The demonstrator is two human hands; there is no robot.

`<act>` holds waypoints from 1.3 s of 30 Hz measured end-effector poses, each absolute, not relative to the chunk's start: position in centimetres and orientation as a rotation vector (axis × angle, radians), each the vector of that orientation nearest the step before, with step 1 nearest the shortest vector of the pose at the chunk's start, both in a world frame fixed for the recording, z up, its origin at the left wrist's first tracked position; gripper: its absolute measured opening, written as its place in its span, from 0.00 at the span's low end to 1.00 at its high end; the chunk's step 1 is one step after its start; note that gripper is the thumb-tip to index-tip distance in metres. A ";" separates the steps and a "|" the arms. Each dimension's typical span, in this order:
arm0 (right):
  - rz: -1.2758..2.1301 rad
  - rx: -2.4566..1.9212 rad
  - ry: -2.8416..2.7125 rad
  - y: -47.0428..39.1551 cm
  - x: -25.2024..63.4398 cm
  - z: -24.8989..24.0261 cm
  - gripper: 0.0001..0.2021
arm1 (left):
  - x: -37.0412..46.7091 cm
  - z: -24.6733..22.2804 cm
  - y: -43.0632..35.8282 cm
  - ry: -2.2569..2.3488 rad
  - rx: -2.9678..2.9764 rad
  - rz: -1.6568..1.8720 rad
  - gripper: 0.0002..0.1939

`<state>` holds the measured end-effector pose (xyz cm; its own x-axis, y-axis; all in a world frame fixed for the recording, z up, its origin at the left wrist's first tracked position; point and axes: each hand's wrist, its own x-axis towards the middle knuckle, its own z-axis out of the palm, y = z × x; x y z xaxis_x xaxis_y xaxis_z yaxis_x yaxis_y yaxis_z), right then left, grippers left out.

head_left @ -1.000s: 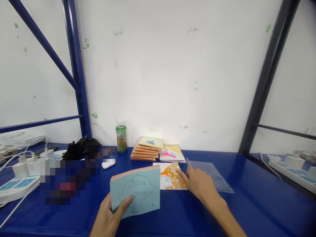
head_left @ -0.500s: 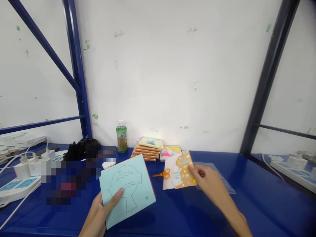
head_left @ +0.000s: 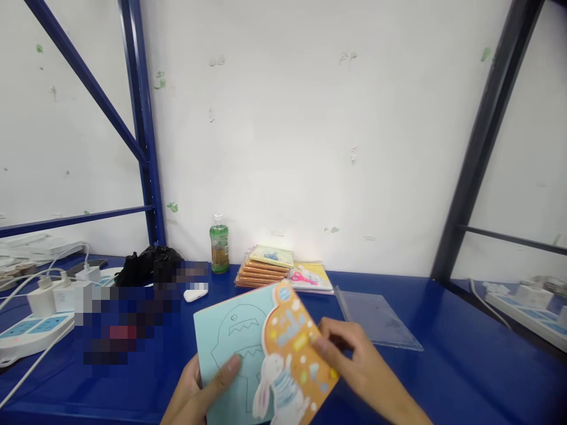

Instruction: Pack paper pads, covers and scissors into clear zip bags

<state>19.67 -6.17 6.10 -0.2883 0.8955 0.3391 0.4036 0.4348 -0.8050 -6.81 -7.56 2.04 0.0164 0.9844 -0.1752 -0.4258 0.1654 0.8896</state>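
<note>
My left hand (head_left: 206,389) grips a square of light blue paper (head_left: 217,327) printed with a line drawing of a toothy fish, the thumb on top. My right hand (head_left: 354,354) pinches an orange cover card (head_left: 296,348) with a white rabbit picture by its right edge. The card overlaps the right part of the blue paper. Behind it, at the back of the table, a pink pair of scissors (head_left: 303,276) rests on a yellow-and-white booklet (head_left: 322,277).
A clear plastic sleeve (head_left: 381,319) lies right of centre on the blue table (head_left: 443,348). At the back stand a stack of packets (head_left: 261,273) and a green bottle (head_left: 219,245). A white case (head_left: 195,293), black bag (head_left: 150,262) and power strip (head_left: 35,336) are on the left.
My right hand has brought the orange card leftward and nearer, over the blue paper. The orange scissors beside it are no longer visible. My left hand has shifted slightly right with the paper.
</note>
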 end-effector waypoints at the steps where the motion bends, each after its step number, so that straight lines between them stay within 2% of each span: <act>1: 0.795 -1.101 -1.918 -6.4 19.0 6.1 0.22 | -6.7 1.9 -7.8 1.017 0.788 1.298 0.47; 3: 0.942 -1.107 -1.927 -6.8 18.0 6.0 0.13 | -6.5 1.7 -8.1 1.111 0.901 1.354 0.45; 4: 1.007 -1.123 -1.908 -6.9 17.8 5.9 0.13 | -6.4 1.6 -8.1 1.154 0.963 1.374 0.44; 5: 1.033 -1.156 -1.891 -7.0 17.7 5.9 0.18 | -6.4 1.5 -8.1 1.193 1.028 1.379 0.42; 7: 0.942 -1.248 -1.927 -6.9 17.8 5.7 0.22 | -6.2 1.2 -8.0 1.249 1.178 1.406 0.36; 10: 0.755 -1.317 -2.066 -6.6 18.2 5.5 0.14 | -5.8 1.0 -7.7 1.327 1.400 1.490 0.32; 13: 0.769 -1.298 -2.117 -6.4 18.5 5.6 0.16 | -5.2 1.1 -7.5 1.316 1.395 1.622 0.40; 16: 0.760 -1.322 -2.130 -6.5 18.6 5.9 0.18 | -4.4 1.4 -7.7 1.236 1.245 1.602 0.49; 21: 0.751 -1.363 -2.176 -6.8 18.6 5.6 0.14 | -3.9 1.6 -8.0 1.293 1.127 1.486 0.31; 26: 0.714 -1.383 -2.192 -7.1 18.3 5.3 0.14 | -4.0 1.3 -7.7 1.284 1.138 1.543 0.31; 29: 0.748 -1.320 -2.216 -7.0 19.3 6.0 0.14 | -4.2 1.0 -7.3 1.290 1.163 1.458 0.27; 32: 0.744 -1.313 -2.104 -6.1 22.8 6.8 0.15 | -4.5 1.0 -7.1 1.287 1.164 1.382 0.27; 34: 0.623 -1.509 -1.909 -5.2 26.3 6.8 0.23 | -4.5 1.2 -7.1 1.263 1.163 1.352 0.29; 37: 0.216 -2.184 -1.407 -3.7 31.6 5.4 0.32 | -4.4 1.4 -7.2 1.198 1.145 1.320 0.32; 39: 0.133 -2.443 -1.221 -3.0 34.1 3.9 0.36 | -4.4 1.4 -7.2 1.179 1.128 1.312 0.34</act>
